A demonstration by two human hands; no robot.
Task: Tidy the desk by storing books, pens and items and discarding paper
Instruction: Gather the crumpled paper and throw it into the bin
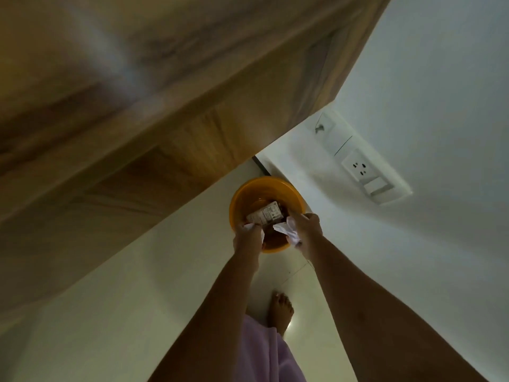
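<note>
An orange round bin [248,192] stands on the pale floor beside the wooden desk's side panel. Inside it lies a printed packet [265,213] among dark rubbish. Both my arms reach down over the bin's near rim. My left hand [247,238] grips a small crumpled white paper [250,226] at the bin's left edge. My right hand [305,226] grips a larger crumpled white paper [289,231] above the bin's right side.
The wooden desk [137,106] fills the upper left, its side panel close to the bin. A white wall with a socket plate [360,168] runs along the right. My bare foot [281,310] and a pink garment [264,351] are on the floor below.
</note>
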